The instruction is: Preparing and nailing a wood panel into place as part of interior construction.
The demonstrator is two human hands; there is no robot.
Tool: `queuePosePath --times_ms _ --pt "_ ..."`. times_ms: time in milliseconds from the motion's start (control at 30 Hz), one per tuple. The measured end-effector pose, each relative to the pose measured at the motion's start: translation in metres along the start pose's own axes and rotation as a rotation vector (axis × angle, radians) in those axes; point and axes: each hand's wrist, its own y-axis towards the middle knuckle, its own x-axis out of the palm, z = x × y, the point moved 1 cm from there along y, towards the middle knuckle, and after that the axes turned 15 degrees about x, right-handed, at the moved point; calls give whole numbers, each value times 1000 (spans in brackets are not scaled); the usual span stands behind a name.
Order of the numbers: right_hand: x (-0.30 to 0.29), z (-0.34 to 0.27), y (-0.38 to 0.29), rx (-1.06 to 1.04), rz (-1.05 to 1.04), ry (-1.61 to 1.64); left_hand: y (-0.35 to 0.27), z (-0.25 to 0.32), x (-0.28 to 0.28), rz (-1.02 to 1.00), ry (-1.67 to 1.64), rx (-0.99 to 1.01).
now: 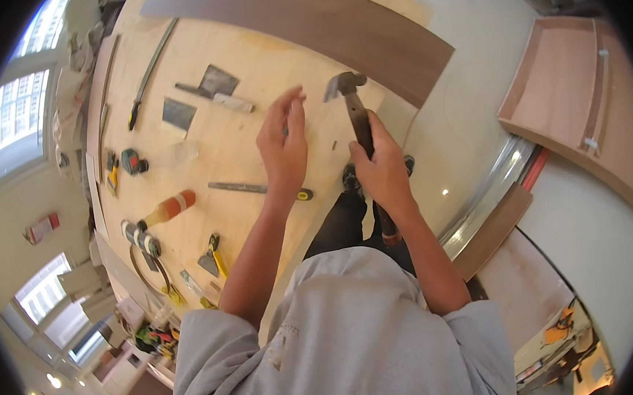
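Observation:
My right hand (383, 165) grips the dark handle of a claw hammer (359, 112), its metal head pointing away from me over the workbench edge. My left hand (285, 139) is raised over the plywood bench top (262, 52), fingers loosely curled. A small bluish spot shows between thumb and fingers, too little to tell what it is. Under my left forearm lies a long flat tool (236, 187) with a yellow-and-black end. Beyond that hand are dark sheet pieces (179, 117) and a pale cylindrical piece (234, 102).
A long brown board (304, 25) lies along the far side. Leftward are a file (153, 71), what looks like a tape measure (133, 161), an orange bottle-shaped part (177, 206) and a yellow-handled tool (220, 259). A wooden tray-like panel (556, 81) and plastic-wrapped lengths (487, 196) stand right.

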Motion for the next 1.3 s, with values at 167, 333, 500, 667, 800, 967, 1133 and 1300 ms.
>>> queuePosePath --times_ms 167,333,500,667,800,967,1133,1300 --pt "66 -3 43 -122 -24 -336 -97 13 -76 -108 212 45" --pt "136 -15 90 -274 9 -633 -172 -8 -94 -49 262 -284" --pt "127 -12 96 -418 18 -895 -184 -37 -73 55 256 -672" --pt "63 -18 26 -355 -290 -640 -167 -61 -57 61 345 -878" --pt "-16 22 -8 -409 -319 -584 -167 -75 -43 122 449 -856" --pt "-104 61 -14 -198 -273 -561 -170 -90 -38 126 389 -897" --pt "-157 81 11 -216 -215 -468 -192 -122 -41 210 263 -849" --pt "-175 50 34 -191 -138 -432 -199 -88 -39 219 273 -858"
